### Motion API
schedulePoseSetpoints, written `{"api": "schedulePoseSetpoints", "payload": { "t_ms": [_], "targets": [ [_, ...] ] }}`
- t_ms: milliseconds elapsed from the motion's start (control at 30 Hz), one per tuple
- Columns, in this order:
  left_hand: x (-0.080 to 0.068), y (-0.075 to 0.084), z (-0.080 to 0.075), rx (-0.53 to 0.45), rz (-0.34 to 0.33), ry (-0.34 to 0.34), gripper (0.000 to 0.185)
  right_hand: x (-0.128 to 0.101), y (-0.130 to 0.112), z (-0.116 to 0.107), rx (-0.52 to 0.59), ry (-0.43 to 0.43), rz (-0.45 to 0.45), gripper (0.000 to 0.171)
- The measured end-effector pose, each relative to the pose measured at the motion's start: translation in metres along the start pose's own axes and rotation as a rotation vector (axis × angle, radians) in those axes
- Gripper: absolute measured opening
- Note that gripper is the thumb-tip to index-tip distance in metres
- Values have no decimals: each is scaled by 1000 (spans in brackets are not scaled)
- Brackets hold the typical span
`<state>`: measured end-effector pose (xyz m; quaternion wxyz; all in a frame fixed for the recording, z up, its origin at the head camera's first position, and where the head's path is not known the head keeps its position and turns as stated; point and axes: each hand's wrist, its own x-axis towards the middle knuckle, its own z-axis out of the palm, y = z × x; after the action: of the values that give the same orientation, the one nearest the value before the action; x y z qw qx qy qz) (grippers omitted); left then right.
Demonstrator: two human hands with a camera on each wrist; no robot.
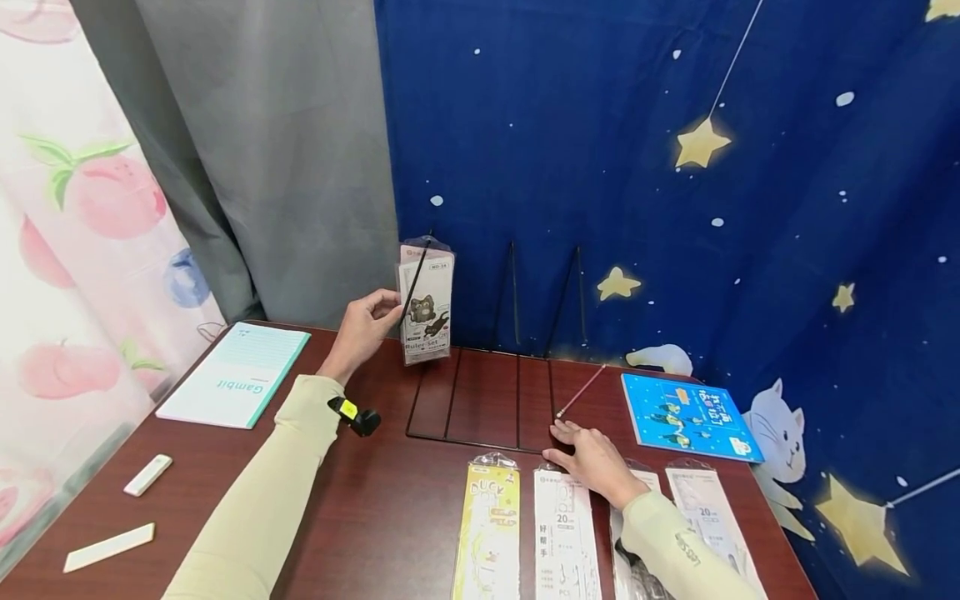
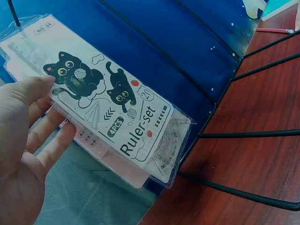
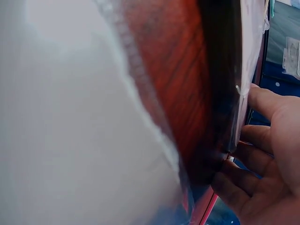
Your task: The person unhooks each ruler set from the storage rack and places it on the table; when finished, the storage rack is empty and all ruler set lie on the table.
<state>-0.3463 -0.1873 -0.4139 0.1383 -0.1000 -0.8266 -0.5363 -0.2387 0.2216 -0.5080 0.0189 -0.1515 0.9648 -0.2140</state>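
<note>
A ruler set pack point(image 2: 101, 89) in clear plastic, with black cats on its front, hangs by its top on a prong of the black wire rack point(image 1: 517, 400). My left hand point(image 1: 366, 329) pinches its left edge, thumb in front and fingertips behind. A pinkish layer point(image 2: 126, 171) shows behind the white front. Low over the table, my right hand point(image 1: 596, 467) has its fingers loosely bent. Its thumb is at the top corner of a white ruler pack point(image 1: 562, 533), and its fingertips lie near the rack's front right corner.
A yellow duck pack point(image 1: 491, 533) and more ruler packs point(image 1: 705, 508) line the front edge. A pencil point(image 1: 581, 392) and blue book point(image 1: 686, 417) are right of the rack. At left lie a notebook point(image 1: 236, 375), an eraser point(image 1: 147, 475) and a white strip point(image 1: 110, 547). Curtains point(image 1: 555, 125) stand behind.
</note>
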Motion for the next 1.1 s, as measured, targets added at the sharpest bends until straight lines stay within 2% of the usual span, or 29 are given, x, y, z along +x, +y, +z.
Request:
{"api": "schedulePoseSetpoints", "payload": {
  "t_ms": [267,533,667,1100],
  "targets": [
    [-12,-4,-1,-39,5,52,28,-1,0,-2,2,-2,-18,56],
    [-34,-3,-5,-93,16,12,26,0,-1,-3,12,-17,-19,54],
    [-46,0,-5,-150,18,-5,26,0,-1,-4,13,-34,-10,54],
    [-80,11,-4,-275,-10,-16,22,0,-5,-6,9,-51,22,56]
  ]
}}
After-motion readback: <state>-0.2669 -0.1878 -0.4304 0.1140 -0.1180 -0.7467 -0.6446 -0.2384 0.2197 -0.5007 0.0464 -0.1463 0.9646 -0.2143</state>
